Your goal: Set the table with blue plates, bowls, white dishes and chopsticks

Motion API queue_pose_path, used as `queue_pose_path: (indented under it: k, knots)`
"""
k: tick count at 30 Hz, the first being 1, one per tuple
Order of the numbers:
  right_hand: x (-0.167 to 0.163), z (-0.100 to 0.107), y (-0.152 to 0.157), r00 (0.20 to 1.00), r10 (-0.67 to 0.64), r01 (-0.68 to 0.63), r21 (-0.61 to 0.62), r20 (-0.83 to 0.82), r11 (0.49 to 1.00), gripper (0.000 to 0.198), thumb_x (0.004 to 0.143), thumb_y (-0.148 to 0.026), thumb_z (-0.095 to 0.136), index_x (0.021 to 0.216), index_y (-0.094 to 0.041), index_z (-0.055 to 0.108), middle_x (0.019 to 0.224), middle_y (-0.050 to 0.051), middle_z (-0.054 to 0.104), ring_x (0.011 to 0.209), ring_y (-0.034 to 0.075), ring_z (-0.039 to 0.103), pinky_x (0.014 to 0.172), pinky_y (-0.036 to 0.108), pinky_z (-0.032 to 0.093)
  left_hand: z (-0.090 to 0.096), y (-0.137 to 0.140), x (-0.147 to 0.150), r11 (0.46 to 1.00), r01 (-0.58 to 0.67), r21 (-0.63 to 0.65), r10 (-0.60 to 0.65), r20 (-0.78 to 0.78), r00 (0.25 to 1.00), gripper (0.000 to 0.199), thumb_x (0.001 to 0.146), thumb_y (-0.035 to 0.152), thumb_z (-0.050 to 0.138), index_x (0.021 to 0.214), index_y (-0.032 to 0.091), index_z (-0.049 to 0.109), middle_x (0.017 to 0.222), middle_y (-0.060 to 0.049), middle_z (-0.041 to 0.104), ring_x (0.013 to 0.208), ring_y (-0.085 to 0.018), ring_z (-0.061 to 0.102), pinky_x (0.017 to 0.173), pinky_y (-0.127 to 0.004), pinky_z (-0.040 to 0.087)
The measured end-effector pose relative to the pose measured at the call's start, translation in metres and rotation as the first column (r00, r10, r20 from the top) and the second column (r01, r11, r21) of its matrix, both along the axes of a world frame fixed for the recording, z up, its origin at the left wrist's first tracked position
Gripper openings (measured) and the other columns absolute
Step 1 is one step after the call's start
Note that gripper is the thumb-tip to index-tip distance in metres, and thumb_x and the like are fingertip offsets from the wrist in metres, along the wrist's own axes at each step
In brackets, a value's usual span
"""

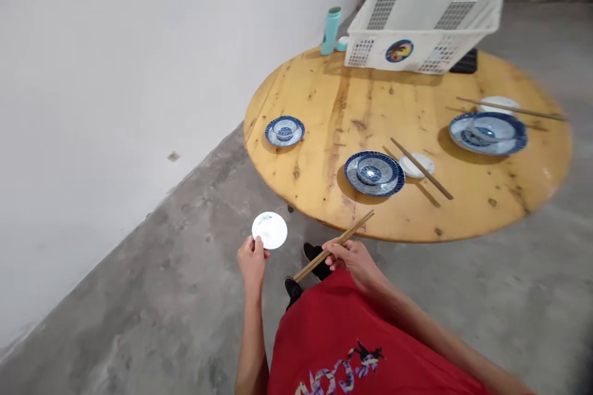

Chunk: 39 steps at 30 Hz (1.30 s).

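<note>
My left hand (252, 257) pinches the near edge of a small white saucer (270, 231), held out over the floor short of the table. A pair of wooden chopsticks (334, 245) is gripped in my right hand (347, 257), their tips slanting up toward the table's front edge. Closest to them on the table is a blue-rimmed plate (351, 182) with a patterned bowl (375, 170) on it. Beside that plate lies another white saucer (422, 163), with chopsticks (433, 180) resting across it. At the left sits a smaller-looking blue plate (273, 139) with a bowl (284, 129) on it.
The round wooden table (319, 92) carries a white plastic basket (377, 49) at the back, beside a turquoise bottle (330, 31) and a dark flat object (464, 62). At right are a blue plate (516, 147), bowl and saucer with chopsticks (537, 113). A white wall (115, 74) borders the left.
</note>
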State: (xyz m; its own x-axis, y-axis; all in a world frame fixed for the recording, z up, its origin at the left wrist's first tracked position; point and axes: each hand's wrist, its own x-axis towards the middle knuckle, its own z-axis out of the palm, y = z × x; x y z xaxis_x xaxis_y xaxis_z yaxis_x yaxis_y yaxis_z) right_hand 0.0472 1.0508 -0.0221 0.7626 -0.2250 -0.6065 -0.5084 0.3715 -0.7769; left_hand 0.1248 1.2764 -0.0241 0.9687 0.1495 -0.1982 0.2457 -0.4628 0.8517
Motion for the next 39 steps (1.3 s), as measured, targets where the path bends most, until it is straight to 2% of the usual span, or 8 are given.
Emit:
queue_pose_path:
  k: [5, 10, 15, 19, 26, 34, 36, 39]
  knots:
    - [0.029, -0.004, 0.001, 0.997, -0.082, 0.082, -0.031, 0.006, 0.996, 0.037, 0.059, -0.049, 0.077, 0.074, -0.017, 0.068, 0.055, 0.004, 0.062, 0.053, 0.018, 0.061, 0.052, 0.029, 0.053, -0.013, -0.032, 0.066, 0.987, 0.153, -0.046, -0.153, -0.008, 0.988, 0.037, 0.087, 0.038, 0.05, 0.055, 0.023, 0.04, 0.045, 0.002, 0.054, 0.047, -0.012, 0.051, 0.058, -0.024, 0.039]
    - [0.092, -0.01, -0.006, 0.996, -0.089, 0.088, 0.032, 0.026, 0.996, 0.037, 0.057, -0.049, 0.078, 0.071, -0.017, 0.067, 0.054, 0.005, 0.063, 0.048, 0.017, 0.059, 0.05, 0.029, 0.053, -0.018, -0.06, 0.124, 0.973, 0.225, -0.05, -0.227, -0.045, 0.973, 0.033, 0.088, 0.035, 0.05, 0.058, 0.023, 0.042, 0.047, 0.003, 0.055, 0.046, -0.012, 0.054, 0.057, -0.023, 0.039]
    - [0.149, -0.012, -0.029, 0.992, -0.121, 0.118, 0.083, 0.031, 0.99, 0.039, 0.055, -0.052, 0.082, 0.067, -0.018, 0.067, 0.053, 0.005, 0.065, 0.046, 0.015, 0.057, 0.046, 0.027, 0.051, -0.029, -0.09, 0.181, 0.942, 0.334, 0.026, -0.331, -0.085, 0.94, 0.032, 0.089, 0.035, 0.05, 0.06, 0.022, 0.045, 0.048, 0.002, 0.056, 0.048, -0.013, 0.057, 0.056, -0.023, 0.039]
    - [0.167, -0.013, -0.049, 0.98, -0.2, 0.2, 0.062, -0.011, 0.978, 0.042, 0.052, -0.051, 0.087, 0.068, -0.016, 0.069, 0.055, 0.006, 0.066, 0.047, 0.015, 0.058, 0.046, 0.027, 0.052, -0.045, -0.125, 0.22, 0.923, 0.384, 0.022, -0.377, -0.147, 0.915, 0.031, 0.09, 0.032, 0.051, 0.062, 0.021, 0.047, 0.049, 0.001, 0.057, 0.05, -0.013, 0.058, 0.056, -0.023, 0.04]
    - [0.162, -0.015, -0.06, 0.89, -0.446, 0.449, 0.009, -0.09, 0.894, 0.05, 0.045, -0.053, 0.094, 0.069, -0.015, 0.073, 0.061, 0.006, 0.067, 0.05, 0.015, 0.06, 0.045, 0.026, 0.054, -0.078, -0.185, 0.263, 0.893, 0.435, -0.116, -0.449, -0.306, 0.84, 0.023, 0.093, 0.027, 0.051, 0.072, 0.019, 0.056, 0.054, 0.0, 0.062, 0.052, -0.014, 0.062, 0.057, -0.022, 0.046]
    - [0.187, -0.011, -0.036, 0.745, -0.663, 0.659, -0.073, -0.075, 0.749, 0.049, 0.048, -0.055, 0.093, 0.069, -0.015, 0.073, 0.06, 0.004, 0.067, 0.049, 0.014, 0.061, 0.044, 0.023, 0.053, -0.095, -0.211, 0.299, 0.812, 0.566, -0.142, -0.582, -0.272, 0.767, 0.03, 0.096, 0.029, 0.051, 0.067, 0.022, 0.051, 0.06, -0.002, 0.067, 0.057, -0.015, 0.067, 0.056, -0.022, 0.049]
    - [0.2, -0.008, -0.027, 0.743, -0.662, 0.657, -0.087, -0.093, 0.749, 0.048, 0.048, -0.055, 0.092, 0.068, -0.015, 0.072, 0.058, 0.004, 0.066, 0.049, 0.014, 0.061, 0.045, 0.023, 0.054, -0.095, -0.213, 0.307, 0.793, 0.586, -0.166, -0.608, -0.278, 0.744, 0.029, 0.096, 0.028, 0.051, 0.068, 0.022, 0.052, 0.062, -0.003, 0.069, 0.058, -0.016, 0.067, 0.056, -0.022, 0.05]
    - [0.218, -0.008, -0.019, 0.781, -0.612, 0.6, -0.123, -0.128, 0.791, 0.047, 0.048, -0.055, 0.091, 0.066, -0.015, 0.071, 0.054, 0.005, 0.066, 0.047, 0.015, 0.061, 0.045, 0.025, 0.055, -0.097, -0.213, 0.316, 0.759, 0.611, -0.225, -0.651, -0.274, 0.708, 0.024, 0.096, 0.027, 0.05, 0.072, 0.022, 0.054, 0.067, -0.004, 0.072, 0.06, -0.017, 0.069, 0.058, -0.024, 0.053]
